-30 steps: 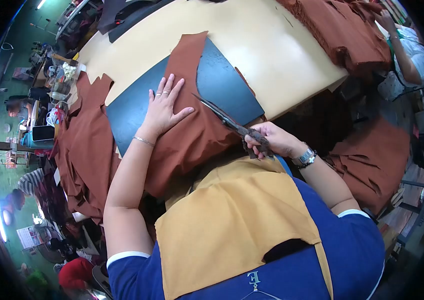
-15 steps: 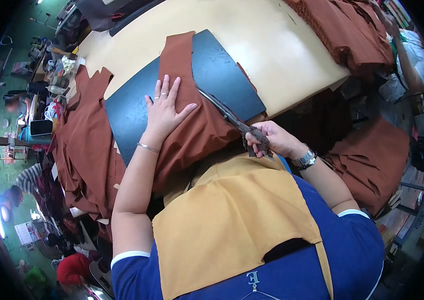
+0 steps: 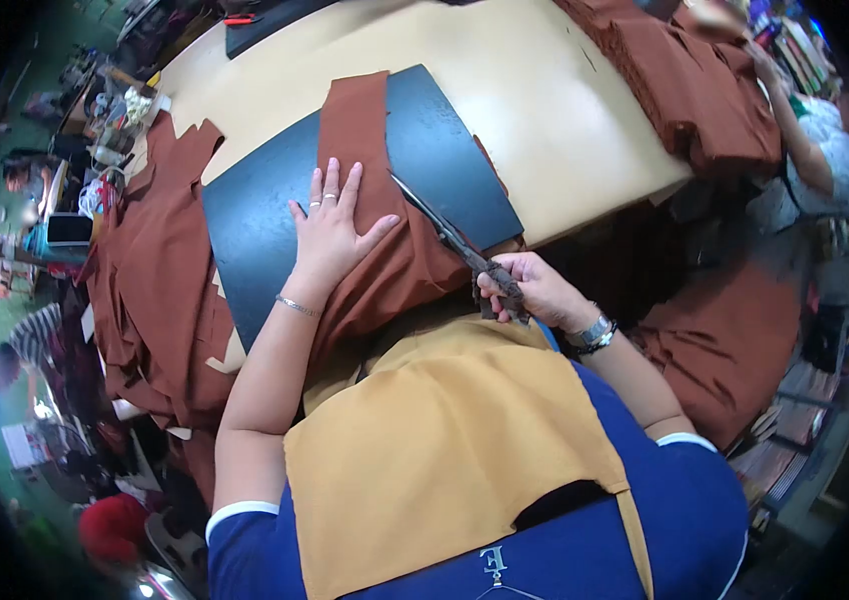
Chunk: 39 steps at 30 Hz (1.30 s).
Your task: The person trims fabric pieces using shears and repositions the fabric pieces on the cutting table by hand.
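**Scissors at the edge of brown cloth on a dark board**

The left hand [image 3: 330, 235] lies flat on a strip of brown cloth [image 3: 385, 240], its fingers [image 3: 323, 190] released and spread, palm down, with rings on two of them and a thin bracelet at the wrist. The cloth runs from the far edge of a dark cutting board [image 3: 445, 150] toward the person and bunches in folds at the near edge of the tabletop [image 3: 535, 90], where it drops toward a mustard-yellow apron [image 3: 445, 450].

The right hand [image 3: 535, 290] is clenched around the handles of a pair of scissors [image 3: 450, 238], which look wrapped in dark material. The blades point away from the person, along the right-hand edge of the cloth, just beside the left thumb. They seem to be slightly parted, though the view is too small to be sure. A watch sits on the right wrist.

The dark board rests on the pale tabletop. To the left, more brown pieces [image 3: 160, 270] hang in a heap over the tabletop's edge. At the far right corner lies another pile of brown cloth [image 3: 695, 80], and beside it another person's arm [image 3: 795, 130] reaches toward that pile.
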Tool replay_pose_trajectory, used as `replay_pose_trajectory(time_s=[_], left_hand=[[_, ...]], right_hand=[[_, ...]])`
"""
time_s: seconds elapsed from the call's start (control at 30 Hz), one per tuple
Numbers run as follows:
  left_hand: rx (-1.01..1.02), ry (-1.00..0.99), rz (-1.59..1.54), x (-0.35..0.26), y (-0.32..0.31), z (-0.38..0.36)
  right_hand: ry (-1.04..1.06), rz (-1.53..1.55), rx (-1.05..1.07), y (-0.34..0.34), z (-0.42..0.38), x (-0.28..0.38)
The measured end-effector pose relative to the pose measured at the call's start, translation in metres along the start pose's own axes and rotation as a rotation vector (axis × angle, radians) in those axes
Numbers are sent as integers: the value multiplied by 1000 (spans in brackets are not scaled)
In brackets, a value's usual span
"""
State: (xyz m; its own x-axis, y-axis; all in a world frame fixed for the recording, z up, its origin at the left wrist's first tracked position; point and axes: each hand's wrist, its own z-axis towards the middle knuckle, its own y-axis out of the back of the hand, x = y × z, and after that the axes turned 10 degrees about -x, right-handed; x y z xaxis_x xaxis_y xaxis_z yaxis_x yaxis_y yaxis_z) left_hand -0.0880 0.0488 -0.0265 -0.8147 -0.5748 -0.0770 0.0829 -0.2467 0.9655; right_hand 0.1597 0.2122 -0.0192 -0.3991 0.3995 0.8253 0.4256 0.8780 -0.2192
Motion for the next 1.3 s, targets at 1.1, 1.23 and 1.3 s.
replay_pose_trajectory(time_s=[1.1,1.23,1.3], left_hand=[[-13,-126,29,21,-10,21],[-24,-45,34,11,-10,16],[-56,-30,46,7,-15,12]], right_hand=[[32,50,-83,-3,9,-9],[64,70,-97,-7,5,-13],[54,53,-89,-6,6,-14]])
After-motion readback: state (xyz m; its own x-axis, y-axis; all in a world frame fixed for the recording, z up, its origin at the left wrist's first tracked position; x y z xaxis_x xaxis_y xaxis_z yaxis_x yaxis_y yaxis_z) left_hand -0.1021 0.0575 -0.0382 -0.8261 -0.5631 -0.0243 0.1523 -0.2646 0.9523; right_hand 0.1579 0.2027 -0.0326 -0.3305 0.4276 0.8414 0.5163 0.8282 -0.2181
